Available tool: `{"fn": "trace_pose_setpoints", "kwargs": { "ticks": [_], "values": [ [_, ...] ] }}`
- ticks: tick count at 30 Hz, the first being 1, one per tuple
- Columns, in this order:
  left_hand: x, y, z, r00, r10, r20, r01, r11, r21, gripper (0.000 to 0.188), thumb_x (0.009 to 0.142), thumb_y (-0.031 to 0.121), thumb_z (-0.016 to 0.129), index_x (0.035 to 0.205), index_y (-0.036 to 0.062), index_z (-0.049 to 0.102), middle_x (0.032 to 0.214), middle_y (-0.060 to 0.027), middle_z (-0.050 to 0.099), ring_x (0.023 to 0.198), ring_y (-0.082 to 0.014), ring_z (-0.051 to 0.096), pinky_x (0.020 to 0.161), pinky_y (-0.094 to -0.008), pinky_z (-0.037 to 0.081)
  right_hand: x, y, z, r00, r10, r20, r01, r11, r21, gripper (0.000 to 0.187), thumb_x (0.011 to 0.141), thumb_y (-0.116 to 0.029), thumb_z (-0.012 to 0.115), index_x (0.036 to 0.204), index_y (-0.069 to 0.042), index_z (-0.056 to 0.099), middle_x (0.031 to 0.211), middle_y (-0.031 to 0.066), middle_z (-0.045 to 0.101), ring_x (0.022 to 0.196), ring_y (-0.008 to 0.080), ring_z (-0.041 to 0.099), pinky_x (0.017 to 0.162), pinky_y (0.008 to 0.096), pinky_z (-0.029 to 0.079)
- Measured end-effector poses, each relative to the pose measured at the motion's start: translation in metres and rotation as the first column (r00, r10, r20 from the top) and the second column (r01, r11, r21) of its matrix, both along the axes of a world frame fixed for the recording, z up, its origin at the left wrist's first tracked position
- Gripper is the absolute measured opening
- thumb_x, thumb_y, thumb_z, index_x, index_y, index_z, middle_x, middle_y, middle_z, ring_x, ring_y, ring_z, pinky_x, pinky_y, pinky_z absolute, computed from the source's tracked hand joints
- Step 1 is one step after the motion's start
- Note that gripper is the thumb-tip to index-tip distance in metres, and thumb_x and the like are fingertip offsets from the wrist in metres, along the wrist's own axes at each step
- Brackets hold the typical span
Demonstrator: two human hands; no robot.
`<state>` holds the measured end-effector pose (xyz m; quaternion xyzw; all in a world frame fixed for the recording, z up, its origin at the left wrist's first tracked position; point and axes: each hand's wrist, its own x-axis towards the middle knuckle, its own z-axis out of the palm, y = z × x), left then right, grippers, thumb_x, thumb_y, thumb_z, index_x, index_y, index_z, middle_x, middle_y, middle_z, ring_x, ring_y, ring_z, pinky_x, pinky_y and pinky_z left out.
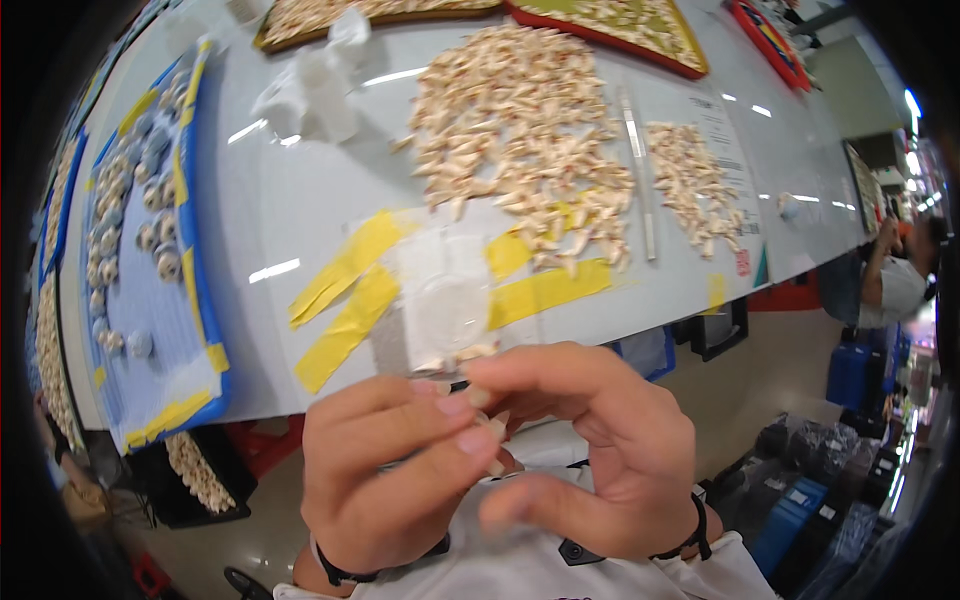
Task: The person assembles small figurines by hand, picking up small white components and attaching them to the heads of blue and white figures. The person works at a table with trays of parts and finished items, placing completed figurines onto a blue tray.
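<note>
Just off the table's near edge, my two hands come together around several small cream, pointed pieces [495, 428]. My left hand [385, 470] is closed, with pieces pinched at its fingertips. My right hand [610, 440] curves in from the other side, its index fingertip against one piece and its thumb held apart, slightly blurred. The other right fingertips are partly hidden. Beyond the fingers, a clear round dish or disc [447, 308] sits on a pale sheet at the edge, with a few loose pieces [470, 354] beside it.
A large pile of cream pieces [520, 130] covers the table's middle; a smaller pile [692, 180] lies right of a metal ruler-like strip [637, 170]. Left stands a blue tray [205, 300] with rounded clusters. Yellow tape [350, 325], crumpled tissue [315, 90] and a red-rimmed tray [690, 65] surround them.
</note>
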<state>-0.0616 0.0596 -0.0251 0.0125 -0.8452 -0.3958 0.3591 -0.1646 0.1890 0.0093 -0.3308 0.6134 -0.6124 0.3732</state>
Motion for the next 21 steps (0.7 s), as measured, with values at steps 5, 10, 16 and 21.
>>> {"fn": "trace_pose_setpoints", "kwargs": {
  "ticks": [5, 10, 16, 21],
  "values": [
    [0.015, -0.003, 0.023, 0.962, 0.265, 0.063, -0.238, 0.932, -0.274, 0.046, 0.062, 0.024, 0.075, 0.097, 0.0043, 0.053, 0.097, -0.0172, 0.055, 0.088, -0.0319, 0.054, 0.077, -0.0398, 0.045, -0.043, 0.028, 0.017, 0.933, -0.235, -0.272, 0.244, 0.97, 0.001, 0.027, 0.076, -0.006, 0.062, 0.099, 0.004, 0.052, 0.093, 0.0138, 0.056, 0.086, 0.016, 0.055, 0.074, 0.0256, 0.045],
    [0.068, -0.123, 0.032, 0.667, 0.658, 0.35, -0.478, 0.738, -0.476, 0.036, 0.088, 0.014, 0.046, 0.122, 0.0017, 0.042, 0.12, -0.0105, 0.048, 0.104, -0.0217, 0.046, 0.092, -0.0329, 0.035, -0.165, 0.112, -0.001, 0.429, -0.414, -0.803, 0.783, 0.613, 0.102, 0.025, 0.078, -0.005, 0.056, 0.103, 0.001, 0.055, 0.094, 0.0092, 0.058, 0.079, 0.0119, 0.055, 0.069, 0.0235, 0.044],
    [0.122, -0.198, 0.011, 0.504, 0.651, 0.568, -0.445, 0.759, -0.475, 0.039, 0.092, 0.026, 0.04, 0.126, 0.0087, 0.041, 0.133, -0.0101, 0.036, 0.125, -0.0228, 0.031, 0.1, -0.0358, 0.028, -0.169, 0.092, -0.008, 0.019, -0.164, -0.986, 0.784, 0.615, -0.087, 0.03, 0.07, -0.001, 0.058, 0.1, -0.002, 0.057, 0.088, 0.0103, 0.058, 0.081, 0.0192, 0.057, 0.07, 0.0265, 0.045],
    [0.092, -0.152, 0.018, 0.438, 0.66, 0.611, -0.279, 0.745, -0.606, 0.032, 0.089, 0.014, 0.044, 0.119, 0.0048, 0.047, 0.127, -0.0121, 0.043, 0.126, -0.026, 0.03, 0.102, -0.0363, 0.024, -0.155, 0.061, -0.014, 0.411, -0.171, -0.895, 0.637, 0.756, 0.148, 0.016, 0.069, 0.0, 0.06, 0.084, 0.001, 0.059, 0.077, 0.0097, 0.058, 0.069, 0.0191, 0.056, 0.061, 0.027, 0.043]
  ]
}}
